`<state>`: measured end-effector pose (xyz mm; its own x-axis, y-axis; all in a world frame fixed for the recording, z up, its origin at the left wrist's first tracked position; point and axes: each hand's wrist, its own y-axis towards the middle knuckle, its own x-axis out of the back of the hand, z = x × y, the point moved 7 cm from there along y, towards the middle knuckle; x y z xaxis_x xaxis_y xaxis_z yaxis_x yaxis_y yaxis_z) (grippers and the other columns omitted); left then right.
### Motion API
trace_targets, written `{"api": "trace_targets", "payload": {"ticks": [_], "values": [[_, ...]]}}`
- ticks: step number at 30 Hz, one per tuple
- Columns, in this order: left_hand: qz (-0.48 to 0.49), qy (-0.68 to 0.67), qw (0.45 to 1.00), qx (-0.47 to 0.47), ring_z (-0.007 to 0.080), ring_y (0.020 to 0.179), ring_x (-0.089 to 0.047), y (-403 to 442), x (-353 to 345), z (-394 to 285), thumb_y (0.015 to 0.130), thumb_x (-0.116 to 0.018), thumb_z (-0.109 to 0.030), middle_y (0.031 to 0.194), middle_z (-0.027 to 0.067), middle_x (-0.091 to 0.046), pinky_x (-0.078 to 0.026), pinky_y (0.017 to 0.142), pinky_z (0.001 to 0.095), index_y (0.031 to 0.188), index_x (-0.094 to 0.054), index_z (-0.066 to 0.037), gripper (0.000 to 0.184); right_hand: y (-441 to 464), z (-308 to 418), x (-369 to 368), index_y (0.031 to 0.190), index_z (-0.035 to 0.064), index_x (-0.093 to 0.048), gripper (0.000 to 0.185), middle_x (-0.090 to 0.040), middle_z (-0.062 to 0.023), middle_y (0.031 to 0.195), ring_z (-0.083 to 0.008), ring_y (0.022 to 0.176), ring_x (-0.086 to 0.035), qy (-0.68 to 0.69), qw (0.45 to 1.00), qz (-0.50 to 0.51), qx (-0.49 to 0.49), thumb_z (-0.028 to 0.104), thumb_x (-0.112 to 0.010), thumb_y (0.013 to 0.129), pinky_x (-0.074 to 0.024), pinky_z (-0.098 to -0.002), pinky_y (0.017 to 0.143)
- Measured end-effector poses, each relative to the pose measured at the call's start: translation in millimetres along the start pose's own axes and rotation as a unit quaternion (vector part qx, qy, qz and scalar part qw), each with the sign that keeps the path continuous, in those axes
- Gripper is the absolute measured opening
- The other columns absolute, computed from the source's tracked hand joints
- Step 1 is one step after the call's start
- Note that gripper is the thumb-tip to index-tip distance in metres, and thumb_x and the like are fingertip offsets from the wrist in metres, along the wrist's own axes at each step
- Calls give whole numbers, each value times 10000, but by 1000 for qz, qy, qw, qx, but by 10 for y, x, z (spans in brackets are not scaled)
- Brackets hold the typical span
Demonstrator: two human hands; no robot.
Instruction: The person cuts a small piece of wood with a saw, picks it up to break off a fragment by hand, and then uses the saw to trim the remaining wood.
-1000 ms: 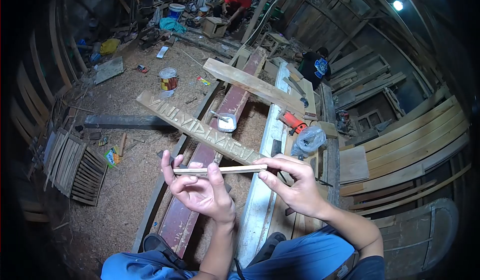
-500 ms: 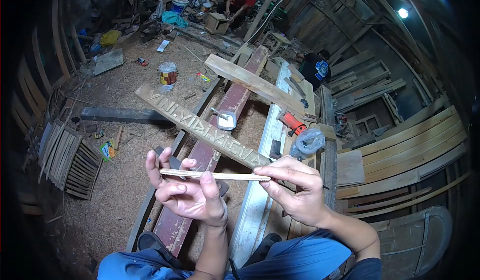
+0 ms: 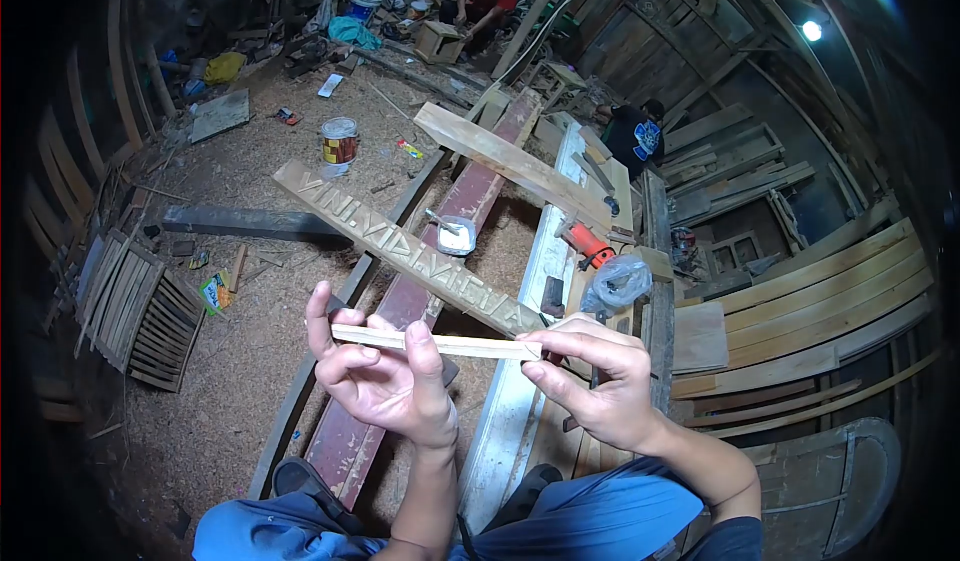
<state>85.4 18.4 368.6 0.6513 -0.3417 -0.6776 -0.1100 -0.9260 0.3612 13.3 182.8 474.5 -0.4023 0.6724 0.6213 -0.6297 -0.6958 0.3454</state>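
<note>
Wooden strip (image 3: 480, 347) is up in the air between my hands, above my lap, running from nine o'clock to just past three. A second ago its three-o'clock end sat slightly higher than the other; now that end has dipped below, and more of the pale face shows. I take this to mean that I am turning the strip by hand rather than working it with a tool. My right hand (image 3: 605, 381) pinches that end between thumb and fingers, its forearm coming in from four o'clock. My left hand (image 3: 385, 386), its forearm rising from six o'clock, keeps the strip between thumb and fingers, the thumb in front, palm turned up and one fingertip standing clear toward ten o'clock. How firmly it presses I cannot tell. Beyond, toward eleven o'clock, a carved board (image 3: 403, 251) with raised letters crosses over a red-brown plank (image 3: 475, 191); a small white tub (image 3: 455, 241) sits at twelve. At two o'clock lie an orange power tool (image 3: 590, 246) and a clear plastic bag (image 3: 620, 281). Farther out, a paint can (image 3: 340, 143) stands at eleven.
</note>
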Motion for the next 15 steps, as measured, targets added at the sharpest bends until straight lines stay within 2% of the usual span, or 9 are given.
{"api": "trace_targets", "payload": {"ticks": [4, 10, 15], "values": [[9, 12, 1000, 4, 164, 1134, -451, 15, 5, -16, 822, -725, 90, 1559, 219, -344, -441, 920, 282, 1042, -413, -127, 439, 8, 10, -1, 1138, -52, -752, 284, -767, -151, 977, -216, 840, -700, -5, 1000, 1, 12, 29, -807, 872, -555, -330, 764], [16, 48, 999, 16, 158, 1115, -439, 43, 17, -7, 826, -731, 83, 1555, 204, -362, -424, 932, 289, 1015, -426, -123, 413, -29, -45, -45, 1168, -51, -743, 246, -760, -160, 961, -208, 859, -707, 13, 999, 31, -31, 83, -727, 962, -552, -314, 776], [22, 61, 997, 29, 149, 1093, -451, 56, 0, 2, 846, -717, 73, 1532, 203, -405, -422, 940, 289, 1043, -448, -102, 377, -75, -152, -82, 1197, -59, -716, 255, -759, -129, 979, -170, 945, -716, 113, 984, 39, -132, 127, -661, 1031, -556, -303, 843]]}}
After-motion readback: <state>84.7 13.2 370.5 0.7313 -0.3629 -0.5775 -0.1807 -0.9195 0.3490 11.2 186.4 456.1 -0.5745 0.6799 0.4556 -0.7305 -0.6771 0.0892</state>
